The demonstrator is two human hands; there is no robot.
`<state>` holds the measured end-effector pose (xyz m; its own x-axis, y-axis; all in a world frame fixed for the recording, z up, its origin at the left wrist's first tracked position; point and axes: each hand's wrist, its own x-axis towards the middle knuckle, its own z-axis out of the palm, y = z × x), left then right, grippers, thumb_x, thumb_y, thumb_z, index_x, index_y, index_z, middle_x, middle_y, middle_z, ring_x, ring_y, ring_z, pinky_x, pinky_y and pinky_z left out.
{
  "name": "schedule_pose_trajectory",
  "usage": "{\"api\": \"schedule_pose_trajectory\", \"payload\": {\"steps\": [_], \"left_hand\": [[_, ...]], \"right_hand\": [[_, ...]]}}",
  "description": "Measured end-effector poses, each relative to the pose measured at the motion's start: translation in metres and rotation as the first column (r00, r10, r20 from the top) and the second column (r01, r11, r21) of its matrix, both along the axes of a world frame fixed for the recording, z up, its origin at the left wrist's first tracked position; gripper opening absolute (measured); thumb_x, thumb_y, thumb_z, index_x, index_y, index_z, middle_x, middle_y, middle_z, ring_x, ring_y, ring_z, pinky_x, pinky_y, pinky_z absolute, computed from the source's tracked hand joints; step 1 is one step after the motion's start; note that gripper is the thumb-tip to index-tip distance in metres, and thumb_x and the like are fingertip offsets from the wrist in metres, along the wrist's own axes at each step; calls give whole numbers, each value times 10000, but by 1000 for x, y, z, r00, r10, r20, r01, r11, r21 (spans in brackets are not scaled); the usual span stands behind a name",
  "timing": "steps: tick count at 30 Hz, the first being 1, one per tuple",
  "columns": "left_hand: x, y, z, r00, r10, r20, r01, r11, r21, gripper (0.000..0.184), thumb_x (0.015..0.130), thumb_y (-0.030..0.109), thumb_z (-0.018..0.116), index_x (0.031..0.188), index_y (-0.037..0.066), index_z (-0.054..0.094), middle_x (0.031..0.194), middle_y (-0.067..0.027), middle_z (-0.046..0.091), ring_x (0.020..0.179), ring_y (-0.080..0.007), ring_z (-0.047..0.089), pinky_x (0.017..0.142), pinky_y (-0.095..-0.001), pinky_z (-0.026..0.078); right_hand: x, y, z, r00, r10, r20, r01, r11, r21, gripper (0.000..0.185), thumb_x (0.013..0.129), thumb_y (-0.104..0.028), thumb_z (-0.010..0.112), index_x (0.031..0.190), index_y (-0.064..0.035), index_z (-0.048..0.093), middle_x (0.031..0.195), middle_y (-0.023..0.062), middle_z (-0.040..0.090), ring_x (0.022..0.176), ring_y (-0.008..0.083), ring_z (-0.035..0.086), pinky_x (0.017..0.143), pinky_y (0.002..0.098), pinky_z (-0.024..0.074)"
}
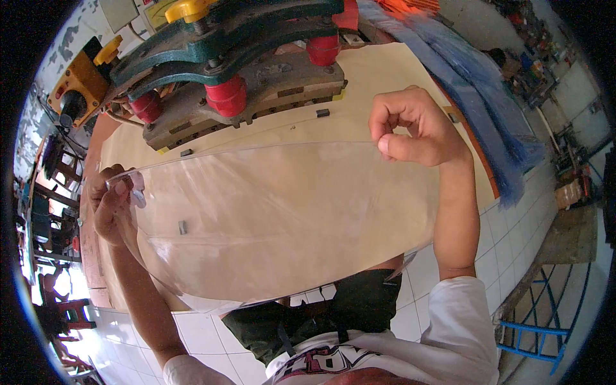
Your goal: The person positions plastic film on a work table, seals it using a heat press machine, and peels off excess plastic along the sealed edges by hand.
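A clear plastic sheet (269,212) stretches between my two hands above a tan-covered worktable (378,77). My left hand (112,202) is closed on its far left corner, where the plastic bunches up near the thumb. With thumb and finger pinched, my right hand (414,125) grips the sheet's far edge towards the right. The sheet's near edge droops over the table's front, close to my body. Beyond the sheet stands a heavy press (250,90) with a dark green frame, red cylindrical mounts and a metal bar along its lower side.
Small dark blocks (323,113) lie on the tabletop in front of the press. A pile of bluish clear plastic (468,83) hangs over the table's right side. At left is a yellow control box (80,90). A blue metal frame (545,314) stands on the floor at lower right.
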<state>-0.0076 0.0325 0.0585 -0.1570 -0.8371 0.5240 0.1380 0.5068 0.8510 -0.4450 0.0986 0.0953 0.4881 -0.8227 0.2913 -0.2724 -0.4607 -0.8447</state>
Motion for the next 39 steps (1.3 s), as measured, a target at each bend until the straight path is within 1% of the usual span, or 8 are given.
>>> {"api": "schedule_pose_trajectory", "payload": {"steps": [3, 5, 9, 11, 13, 26, 31, 39], "left_hand": [[0, 0, 0, 1000, -23, 5, 23, 1000, -9, 136, 736, 121, 557, 675, 2, 533, 643, -49, 464, 583, -122, 408, 558, -269, 306], [1, -1, 0, 1000, -28, 6, 28, 1000, -11, 134, 735, 119, 556, 676, 1, 534, 642, -49, 463, 583, -123, 408, 556, -271, 305], [1, 0, 0, 1000, -21, -2, 21, 1000, 11, 133, 734, 113, 552, 676, -5, 535, 641, -52, 464, 586, -125, 412, 557, -273, 305], [1, -1, 0, 1000, -12, -8, 12, 1000, 18, 133, 734, 112, 552, 675, -7, 535, 640, -54, 464, 586, -126, 413, 557, -273, 306], [2, -2, -2, 999, -47, -18, 48, 999, 4, 132, 736, 106, 551, 672, -9, 532, 641, -55, 464, 586, -126, 411, 557, -272, 306], [-2, 1, 0, 999, -24, -31, 24, 999, 22, 136, 749, 100, 547, 666, -2, 512, 647, -43, 447, 590, -118, 397, 559, -268, 295], [3, -2, -1, 996, -89, -24, 90, 996, 3, 138, 759, 102, 550, 691, -18, 544, 657, -60, 483, 596, -121, 417, 568, -267, 305], [0, -2, 0, 997, -81, -14, 80, 996, -31, 148, 761, 110, 547, 696, -23, 553, 652, -69, 488, 594, -128, 426, 564, -267, 310]], "right_hand": [[-2, 0, 2, 1000, 2, -13, -2, 1000, -1, 131, 736, -131, 617, 727, -31, 532, 633, 14, 563, 535, 81, 541, 518, 221, 419], [-4, 1, 4, 999, 30, -21, -29, 997, 70, 138, 757, -162, 650, 794, -46, 584, 715, -34, 571, 670, 48, 528, 606, 217, 414], [-4, 1, 4, 999, 28, -42, -25, 998, 63, 144, 760, -167, 651, 794, -45, 581, 718, -33, 566, 674, 50, 527, 611, 215, 415], [0, 1, 1, 1000, -4, -16, 4, 1000, -28, 154, 729, -148, 628, 724, -32, 526, 642, 17, 560, 552, 82, 530, 536, 222, 414], [0, 1, 2, 1000, -2, -5, 2, 1000, -14, 155, 728, -149, 628, 724, -32, 527, 642, 16, 560, 558, 81, 528, 540, 221, 413], [0, 2, 4, 1000, -25, -19, 25, 1000, 12, 140, 719, -139, 630, 716, -37, 535, 651, 8, 551, 585, 83, 515, 567, 228, 407], [0, 3, 5, 999, -27, -34, 27, 999, 20, 143, 716, -146, 634, 714, -39, 538, 654, 8, 556, 589, 83, 517, 572, 228, 408], [0, 3, 5, 999, -22, -34, 23, 999, 31, 152, 715, -157, 640, 721, -39, 545, 653, 11, 563, 600, 84, 528, 575, 228, 411]]}}
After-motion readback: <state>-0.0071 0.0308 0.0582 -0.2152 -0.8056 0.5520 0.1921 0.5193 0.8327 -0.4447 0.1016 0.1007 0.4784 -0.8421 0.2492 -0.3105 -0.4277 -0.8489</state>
